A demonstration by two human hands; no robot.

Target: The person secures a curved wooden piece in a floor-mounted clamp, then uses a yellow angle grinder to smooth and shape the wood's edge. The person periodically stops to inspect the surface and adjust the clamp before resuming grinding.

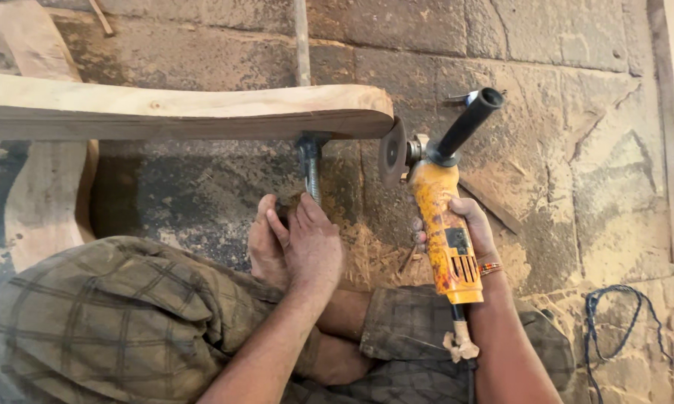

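The right hand is wrapping its grip around the body of a dusty yellow angle grinder with a black side handle — its disc sitting just off the rounded end of a pale curved wooden plank. The left hand, fingers pressed together, is pinching the lower end of a threaded steel clamp screw that is reaching up to the plank's underside.

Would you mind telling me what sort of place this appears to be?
Probably an informal woodworking spot on a stone floor: a curved wooden plank in a clamp, an orange angle grinder and scattered sawdust.
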